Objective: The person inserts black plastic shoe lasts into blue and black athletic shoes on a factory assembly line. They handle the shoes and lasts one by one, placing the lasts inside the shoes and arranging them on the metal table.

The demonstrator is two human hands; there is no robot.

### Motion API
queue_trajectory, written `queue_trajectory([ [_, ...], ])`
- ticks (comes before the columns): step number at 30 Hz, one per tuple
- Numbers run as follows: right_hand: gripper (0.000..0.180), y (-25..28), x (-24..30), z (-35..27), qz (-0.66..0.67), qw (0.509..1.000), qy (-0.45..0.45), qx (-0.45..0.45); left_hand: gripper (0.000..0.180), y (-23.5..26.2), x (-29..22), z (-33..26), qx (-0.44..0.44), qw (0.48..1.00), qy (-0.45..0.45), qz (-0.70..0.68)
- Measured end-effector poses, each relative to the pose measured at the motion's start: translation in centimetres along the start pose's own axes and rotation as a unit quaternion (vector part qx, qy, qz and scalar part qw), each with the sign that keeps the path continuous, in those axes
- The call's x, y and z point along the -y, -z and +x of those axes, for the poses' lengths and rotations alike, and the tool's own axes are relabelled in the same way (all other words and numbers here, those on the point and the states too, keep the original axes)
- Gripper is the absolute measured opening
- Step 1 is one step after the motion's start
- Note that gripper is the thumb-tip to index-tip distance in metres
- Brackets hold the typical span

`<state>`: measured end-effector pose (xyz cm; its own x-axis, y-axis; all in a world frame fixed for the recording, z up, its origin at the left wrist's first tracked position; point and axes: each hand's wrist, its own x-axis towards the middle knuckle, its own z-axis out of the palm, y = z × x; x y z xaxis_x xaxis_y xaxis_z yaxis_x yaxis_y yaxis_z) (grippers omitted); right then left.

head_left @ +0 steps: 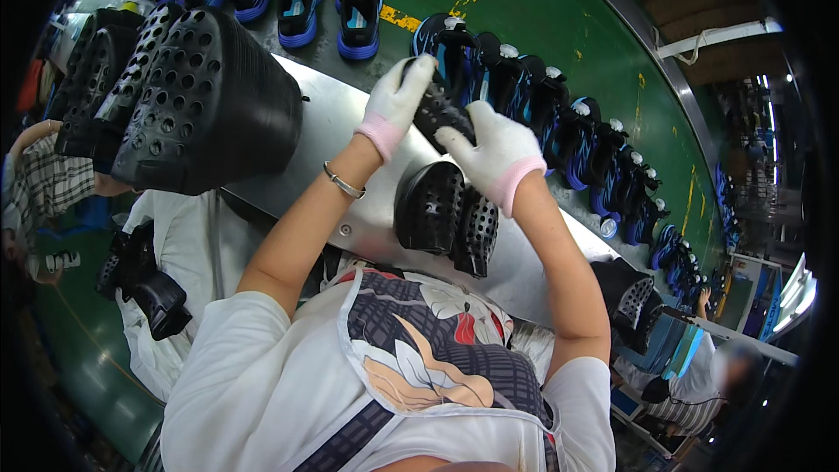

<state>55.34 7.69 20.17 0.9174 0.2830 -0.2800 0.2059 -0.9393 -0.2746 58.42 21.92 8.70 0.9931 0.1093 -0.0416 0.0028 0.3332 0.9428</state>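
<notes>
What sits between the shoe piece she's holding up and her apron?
In the head view, a pair of black perforated shoe uppers lies on the metal table, between the held black shoe upper and the patterned apron.

We see a long green belt (pixel 524 0) with a row of blue and black shoes (pixel 360 13) on it. A shiny metal surface (pixel 336 135) runs beside the belt. On it lie two black pieces with little holes (pixel 446 214). A big stack of black holey pieces (pixel 188 96) sits at one end. A white bag (pixel 188 249) hangs below. Another person (pixel 712 376) sits far off.
</notes>
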Motion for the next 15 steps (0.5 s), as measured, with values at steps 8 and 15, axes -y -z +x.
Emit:
queue_trajectory([
  [8,0.055,3.8,-3.7,5.5,-0.077,0.994,-0.009,0.070,0.030,0.7,2.2,-0.3,0.069,0.909,-0.208,0.354],
  [15,0.054,5.4,-1.9,10.7,-0.135,0.979,-0.047,0.145,0.024,0.1,2.3,0.5,0.117,0.855,-0.223,0.454],
])
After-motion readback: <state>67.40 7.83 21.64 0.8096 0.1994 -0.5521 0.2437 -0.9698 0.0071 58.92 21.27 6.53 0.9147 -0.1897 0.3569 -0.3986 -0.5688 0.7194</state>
